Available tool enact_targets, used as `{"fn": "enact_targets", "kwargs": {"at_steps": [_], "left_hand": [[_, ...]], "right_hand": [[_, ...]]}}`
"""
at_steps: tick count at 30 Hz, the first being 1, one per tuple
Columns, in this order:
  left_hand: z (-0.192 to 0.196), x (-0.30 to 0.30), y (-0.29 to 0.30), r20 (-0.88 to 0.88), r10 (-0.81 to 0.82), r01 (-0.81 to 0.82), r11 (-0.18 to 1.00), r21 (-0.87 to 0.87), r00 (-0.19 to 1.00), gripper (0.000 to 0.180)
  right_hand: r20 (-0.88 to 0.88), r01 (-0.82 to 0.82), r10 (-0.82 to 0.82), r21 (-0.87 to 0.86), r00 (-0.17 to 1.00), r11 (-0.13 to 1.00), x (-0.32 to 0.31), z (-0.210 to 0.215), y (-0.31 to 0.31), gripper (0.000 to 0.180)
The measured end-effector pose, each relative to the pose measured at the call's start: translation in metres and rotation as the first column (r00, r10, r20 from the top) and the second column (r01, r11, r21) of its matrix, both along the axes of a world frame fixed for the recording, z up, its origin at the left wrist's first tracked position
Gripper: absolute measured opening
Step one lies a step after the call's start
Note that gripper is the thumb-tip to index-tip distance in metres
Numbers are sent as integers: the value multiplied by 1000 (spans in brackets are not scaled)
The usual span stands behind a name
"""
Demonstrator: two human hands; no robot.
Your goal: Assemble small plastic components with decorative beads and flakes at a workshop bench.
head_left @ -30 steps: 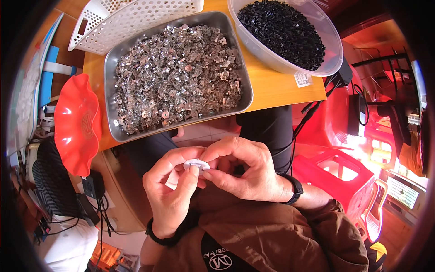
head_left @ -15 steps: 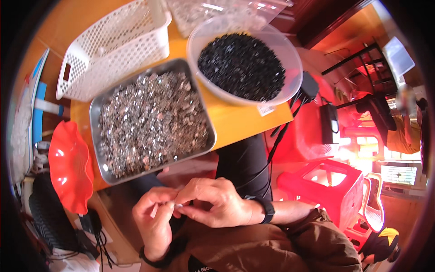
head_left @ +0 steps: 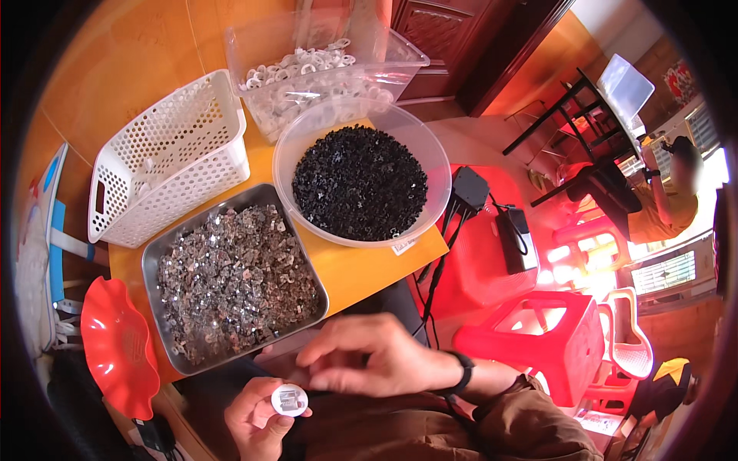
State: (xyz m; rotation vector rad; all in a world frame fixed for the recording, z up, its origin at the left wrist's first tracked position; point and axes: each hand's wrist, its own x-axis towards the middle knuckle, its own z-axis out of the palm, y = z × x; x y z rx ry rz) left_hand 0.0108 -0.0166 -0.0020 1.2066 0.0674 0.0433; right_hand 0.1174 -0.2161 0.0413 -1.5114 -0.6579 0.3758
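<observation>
In my left hand [head_left: 255, 421], near the lower edge, is a small round white plastic piece [head_left: 290, 400] with a metal insert in its face. Thumb and fingers pinch it by the rim. My right hand [head_left: 378, 355] hovers just above and to the right of it, slightly blurred, thumb and fingers apart with nothing visible between them. Beyond both hands lies a metal tray [head_left: 324, 307] full of small shiny metal parts [head_left: 234, 280]. A round clear tub [head_left: 437, 165] of small black parts [head_left: 360, 183] stands to its right.
Behind the tray, a white perforated basket [head_left: 173, 165] and a clear bin [head_left: 400, 61] of white rings [head_left: 300, 63] share the yellow table [head_left: 369, 270]. A red wavy-edged dish [head_left: 115, 346] is at left. Red stools [head_left: 530, 346] and a seated person [head_left: 669, 196] are at right.
My hands have come apart: the right has drawn up off the small piece, while the left keeps it, its face now showing. The view has tilted up, revealing more of the clear bin.
</observation>
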Motion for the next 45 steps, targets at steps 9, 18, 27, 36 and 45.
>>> {"fn": "enact_targets", "kwargs": {"at_steps": [9,18,27,36,45], "left_hand": [[1,1,0,10,-27,27,997,-72,1000,45],[7,-3,5,-68,54,-57,997,-46,996,44],[7,-4,4,-104,42,-47,998,-45,994,46],[9,-1,-2,-118,56,-61,997,-41,991,48],[12,6,-4,-140,24,-42,991,-127,990,40]], "right_hand": [[817,712,98,-547,568,439,143,-8,-81,16],[673,602,172,-728,720,329,164,-24,-76,11],[681,574,158,-701,715,423,169,-26,-77,9],[679,579,173,-710,713,400,171,-32,-79,8],[619,533,-73,-605,782,591,167,-20,-79,9]]}}
